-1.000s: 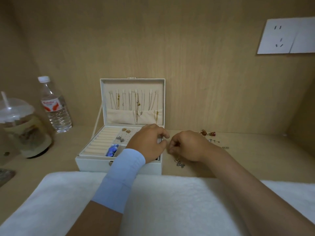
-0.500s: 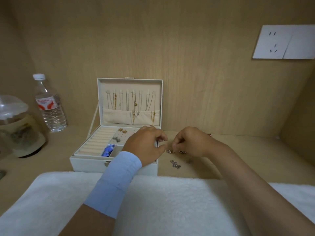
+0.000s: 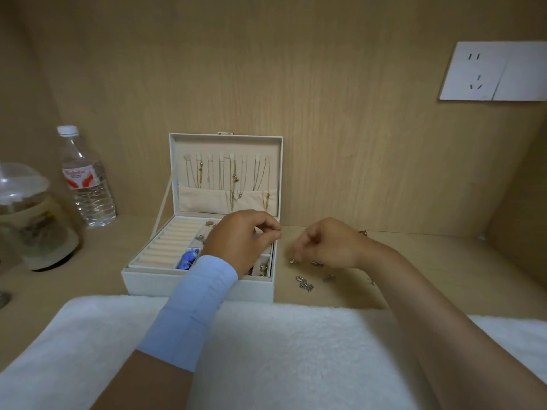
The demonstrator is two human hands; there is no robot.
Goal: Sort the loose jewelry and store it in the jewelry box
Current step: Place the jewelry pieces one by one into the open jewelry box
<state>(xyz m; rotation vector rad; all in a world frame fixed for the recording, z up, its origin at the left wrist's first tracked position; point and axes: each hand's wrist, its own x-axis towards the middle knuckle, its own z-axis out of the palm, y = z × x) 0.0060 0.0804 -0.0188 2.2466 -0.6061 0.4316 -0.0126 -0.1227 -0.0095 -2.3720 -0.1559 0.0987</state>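
Note:
A white jewelry box [image 3: 195, 284] stands open in the middle, with necklaces hanging in its upright lid [image 3: 225, 143]. Inside are cream ring rolls [image 3: 171, 241], a blue piece [image 3: 188, 258] and small earrings. My left hand [image 3: 239, 241] hovers over the box's right compartments with thumb and fingers pinched; I see nothing between them. My right hand [image 3: 328, 244] is on the shelf just right of the box, fingertips pinched on a small silver piece [image 3: 292, 261]. More loose silver pieces [image 3: 305, 284] lie in front of it. A gold piece [image 3: 363, 232] shows behind the wrist.
A water bottle [image 3: 87, 184] and a lidded plastic cup [image 3: 29, 220] stand at the left. A white fluffy towel [image 3: 281, 350] covers the near edge under my forearms. Wooden walls close in behind and at the right, with a socket plate [image 3: 491, 71] on the back wall.
My hands were touching at the box's right edge and have parted. The right hand moved right and down onto the loose pieces; the left stayed over the box.

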